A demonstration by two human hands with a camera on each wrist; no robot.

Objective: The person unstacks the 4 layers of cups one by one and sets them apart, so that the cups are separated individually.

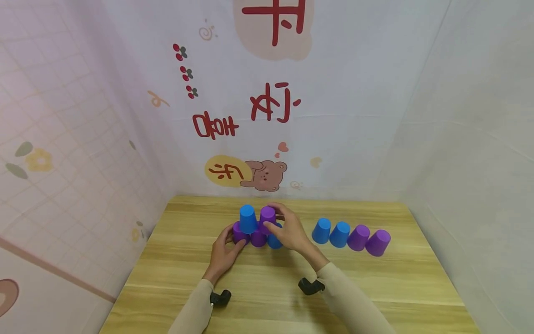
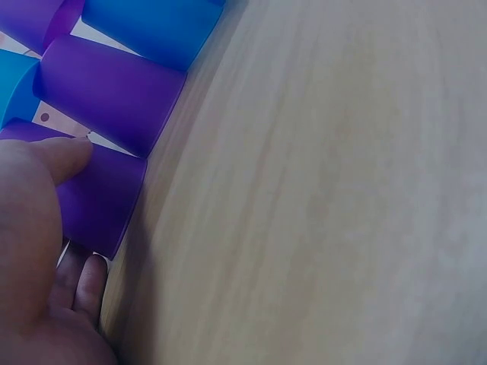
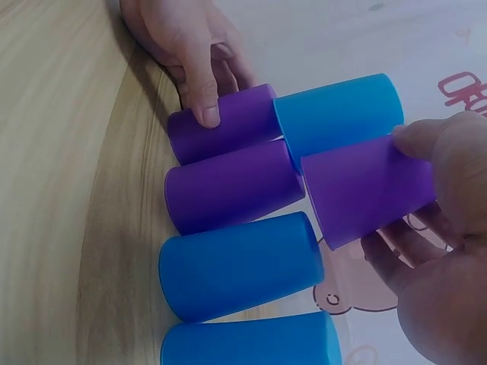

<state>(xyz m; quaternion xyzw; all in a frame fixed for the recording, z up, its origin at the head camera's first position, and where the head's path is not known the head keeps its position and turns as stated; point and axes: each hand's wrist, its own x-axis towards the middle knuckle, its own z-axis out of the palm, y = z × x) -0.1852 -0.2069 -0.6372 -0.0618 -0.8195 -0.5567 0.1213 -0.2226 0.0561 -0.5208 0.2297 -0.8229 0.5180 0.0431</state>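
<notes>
Upside-down cups form two tiers near the back of the table. At the bottom stand a left purple cup (image 1: 240, 235), a middle purple cup (image 3: 232, 188) and a blue cup (image 3: 242, 266). An upper blue cup (image 1: 248, 219) rests across the two purple ones. My right hand (image 1: 289, 230) grips an upper purple cup (image 3: 369, 190) between thumb and fingers, beside the upper blue cup and over the gap between the middle purple and blue cups. My left hand (image 1: 225, 253) holds the left purple cup, its thumb on the near side and fingers round the far side.
To the right, a separate row of upside-down cups has two blue cups (image 1: 321, 231) and two purple cups (image 1: 378, 243). The wooden table (image 1: 258, 297) meets a printed cloth backdrop (image 1: 350, 139) behind. Cloth walls rise on both sides.
</notes>
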